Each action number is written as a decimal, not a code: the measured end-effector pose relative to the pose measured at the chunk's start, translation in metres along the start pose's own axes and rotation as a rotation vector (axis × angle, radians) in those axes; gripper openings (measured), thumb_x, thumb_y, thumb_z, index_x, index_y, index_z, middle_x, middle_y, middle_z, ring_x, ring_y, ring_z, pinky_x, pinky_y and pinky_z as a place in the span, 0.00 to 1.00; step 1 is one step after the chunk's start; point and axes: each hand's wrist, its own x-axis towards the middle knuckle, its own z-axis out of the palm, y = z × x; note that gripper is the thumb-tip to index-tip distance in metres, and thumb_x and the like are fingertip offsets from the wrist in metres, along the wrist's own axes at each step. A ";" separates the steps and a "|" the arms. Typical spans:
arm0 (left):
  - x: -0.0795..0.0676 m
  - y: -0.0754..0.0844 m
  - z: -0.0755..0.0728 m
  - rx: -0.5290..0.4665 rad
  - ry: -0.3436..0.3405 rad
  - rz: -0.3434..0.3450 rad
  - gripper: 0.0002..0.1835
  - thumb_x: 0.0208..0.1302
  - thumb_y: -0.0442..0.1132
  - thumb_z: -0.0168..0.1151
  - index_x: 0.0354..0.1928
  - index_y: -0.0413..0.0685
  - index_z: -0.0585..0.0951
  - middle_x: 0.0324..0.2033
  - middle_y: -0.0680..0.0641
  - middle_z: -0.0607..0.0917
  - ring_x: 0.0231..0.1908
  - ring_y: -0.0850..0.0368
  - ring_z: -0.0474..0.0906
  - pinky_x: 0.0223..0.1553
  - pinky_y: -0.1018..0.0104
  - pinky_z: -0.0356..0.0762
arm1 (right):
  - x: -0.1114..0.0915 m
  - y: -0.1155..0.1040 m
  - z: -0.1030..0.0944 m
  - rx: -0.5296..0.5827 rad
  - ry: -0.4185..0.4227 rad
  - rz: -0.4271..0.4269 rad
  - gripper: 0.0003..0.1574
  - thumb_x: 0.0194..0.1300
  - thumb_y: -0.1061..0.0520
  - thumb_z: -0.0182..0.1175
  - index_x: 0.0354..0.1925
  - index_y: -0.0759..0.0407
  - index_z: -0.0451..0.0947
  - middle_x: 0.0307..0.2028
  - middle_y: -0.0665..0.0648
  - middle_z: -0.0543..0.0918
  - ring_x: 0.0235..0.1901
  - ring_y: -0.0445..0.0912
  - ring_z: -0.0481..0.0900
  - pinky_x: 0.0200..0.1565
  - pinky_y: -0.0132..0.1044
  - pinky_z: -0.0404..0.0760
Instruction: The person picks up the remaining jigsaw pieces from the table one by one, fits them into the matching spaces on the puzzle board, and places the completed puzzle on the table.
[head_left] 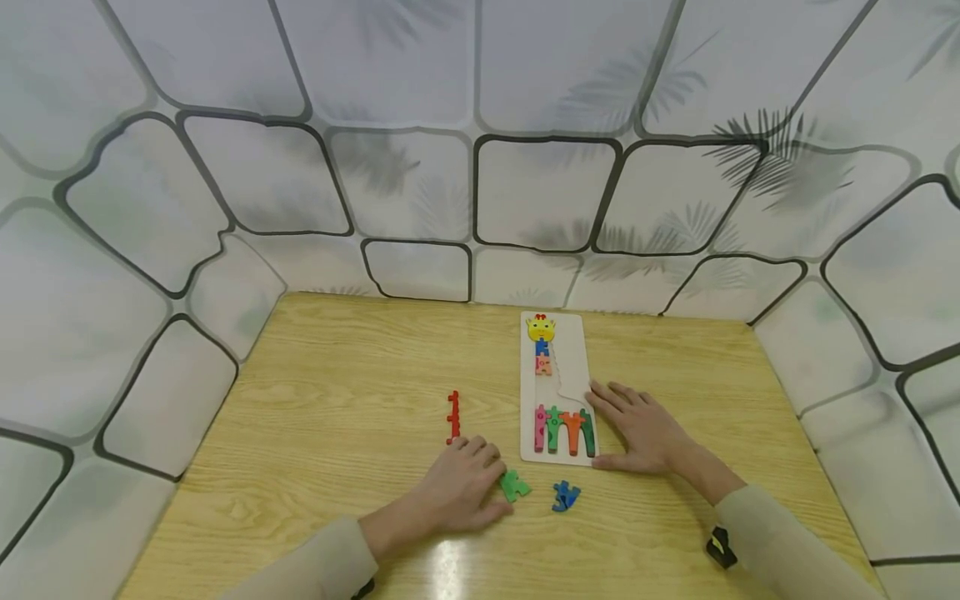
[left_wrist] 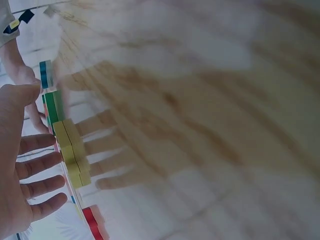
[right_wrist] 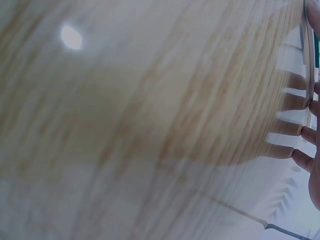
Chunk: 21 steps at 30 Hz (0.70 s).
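Observation:
A white giraffe puzzle board (head_left: 572, 342) lies on the table, holding a yellow head piece (head_left: 540, 328), neck pieces and several leg pieces (head_left: 573, 433). Along its right edge rest the fingertips of my right hand (head_left: 641, 437), thumb at the lower corner. To the lower left, my left hand (head_left: 461, 487) reaches over the table, its spread fingertips at a yellow puzzle piece (left_wrist: 72, 152) that the hand hides from the head view. A light green piece (head_left: 514, 486) lies right beside this hand. Just beyond its fingers is a narrow red piece (head_left: 453, 417).
Below the board sits a blue puzzle piece (head_left: 566, 497) on the wood-grain table (head_left: 337, 375). White walls (head_left: 412, 183) with grey stone outlines and leaf prints enclose the table at the back and sides.

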 end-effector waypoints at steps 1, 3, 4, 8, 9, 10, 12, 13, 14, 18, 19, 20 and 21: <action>0.001 0.001 0.000 0.004 -0.001 0.003 0.30 0.70 0.71 0.56 0.54 0.56 0.85 0.53 0.51 0.87 0.54 0.54 0.82 0.56 0.57 0.84 | 0.000 0.000 0.000 -0.001 -0.001 0.001 0.70 0.59 0.12 0.55 0.84 0.49 0.55 0.84 0.56 0.59 0.80 0.63 0.61 0.72 0.67 0.69; 0.002 0.002 0.000 0.004 -0.007 0.007 0.31 0.70 0.72 0.56 0.54 0.56 0.85 0.54 0.51 0.87 0.54 0.55 0.82 0.56 0.58 0.83 | 0.000 0.000 0.001 -0.003 -0.002 0.004 0.70 0.59 0.11 0.55 0.84 0.49 0.55 0.84 0.56 0.59 0.80 0.62 0.61 0.72 0.67 0.70; 0.002 0.002 0.000 0.006 -0.011 0.008 0.31 0.71 0.72 0.55 0.54 0.56 0.85 0.54 0.51 0.87 0.54 0.55 0.81 0.56 0.58 0.83 | 0.000 0.000 0.001 -0.003 -0.003 0.004 0.70 0.59 0.11 0.55 0.84 0.49 0.55 0.84 0.56 0.59 0.80 0.62 0.62 0.72 0.67 0.70; 0.004 0.002 0.001 0.016 -0.019 0.015 0.31 0.71 0.72 0.55 0.56 0.56 0.85 0.55 0.51 0.87 0.55 0.55 0.81 0.56 0.58 0.82 | 0.000 -0.001 0.001 -0.005 -0.001 0.004 0.70 0.59 0.12 0.55 0.84 0.49 0.55 0.84 0.56 0.59 0.80 0.62 0.62 0.72 0.67 0.70; 0.005 0.002 0.002 0.019 -0.017 0.016 0.31 0.71 0.72 0.55 0.56 0.56 0.85 0.55 0.51 0.87 0.55 0.55 0.81 0.56 0.58 0.82 | 0.000 -0.001 0.001 -0.007 0.000 0.003 0.70 0.59 0.12 0.55 0.84 0.49 0.55 0.84 0.56 0.59 0.80 0.62 0.62 0.72 0.67 0.70; 0.005 0.002 0.003 0.021 -0.015 0.018 0.31 0.70 0.73 0.55 0.55 0.56 0.84 0.55 0.51 0.87 0.55 0.55 0.81 0.56 0.58 0.83 | 0.000 -0.001 0.001 -0.008 0.001 0.002 0.70 0.59 0.12 0.55 0.84 0.49 0.55 0.84 0.56 0.59 0.80 0.62 0.62 0.72 0.67 0.70; 0.006 0.002 0.004 0.022 -0.010 0.020 0.31 0.70 0.73 0.55 0.55 0.56 0.84 0.54 0.51 0.87 0.54 0.55 0.81 0.56 0.58 0.83 | 0.000 -0.001 0.001 -0.011 0.004 0.000 0.70 0.59 0.12 0.55 0.84 0.50 0.55 0.84 0.56 0.59 0.80 0.62 0.62 0.72 0.67 0.70; 0.007 0.001 0.005 0.021 -0.009 0.021 0.31 0.70 0.73 0.56 0.56 0.56 0.84 0.54 0.51 0.87 0.54 0.55 0.81 0.56 0.58 0.83 | 0.000 -0.001 0.001 -0.012 0.005 -0.001 0.70 0.59 0.12 0.55 0.84 0.50 0.55 0.84 0.56 0.59 0.80 0.62 0.62 0.72 0.67 0.70; 0.007 0.002 0.005 0.022 -0.010 0.020 0.32 0.70 0.73 0.55 0.56 0.56 0.84 0.55 0.51 0.87 0.55 0.55 0.81 0.57 0.58 0.83 | 0.000 -0.001 0.001 -0.014 0.005 -0.002 0.70 0.59 0.12 0.55 0.84 0.50 0.55 0.84 0.56 0.59 0.80 0.62 0.62 0.72 0.67 0.70; 0.009 0.002 0.005 0.026 -0.020 0.019 0.32 0.70 0.73 0.55 0.57 0.56 0.84 0.56 0.51 0.86 0.55 0.55 0.81 0.57 0.57 0.83 | 0.000 -0.001 0.001 -0.015 0.008 -0.004 0.70 0.59 0.12 0.55 0.84 0.50 0.55 0.84 0.56 0.59 0.80 0.62 0.62 0.72 0.66 0.70; 0.009 0.002 0.005 0.026 -0.020 0.019 0.32 0.70 0.73 0.55 0.57 0.56 0.84 0.56 0.51 0.86 0.55 0.55 0.80 0.57 0.58 0.82 | 0.000 -0.001 0.001 -0.014 0.008 -0.003 0.70 0.59 0.12 0.55 0.84 0.50 0.55 0.84 0.56 0.59 0.80 0.62 0.62 0.72 0.66 0.70; 0.010 0.002 0.005 0.027 -0.019 0.020 0.32 0.69 0.73 0.56 0.57 0.56 0.84 0.55 0.52 0.86 0.55 0.55 0.80 0.57 0.58 0.82 | 0.000 -0.001 0.001 -0.014 0.008 -0.003 0.70 0.59 0.12 0.55 0.84 0.50 0.55 0.84 0.56 0.59 0.80 0.62 0.62 0.72 0.66 0.70; 0.010 0.002 0.006 0.028 -0.015 0.021 0.32 0.69 0.73 0.56 0.57 0.56 0.84 0.55 0.52 0.86 0.54 0.55 0.80 0.56 0.58 0.82 | 0.000 -0.001 0.002 -0.013 0.007 -0.003 0.70 0.59 0.12 0.55 0.84 0.50 0.55 0.84 0.56 0.59 0.80 0.62 0.62 0.72 0.66 0.70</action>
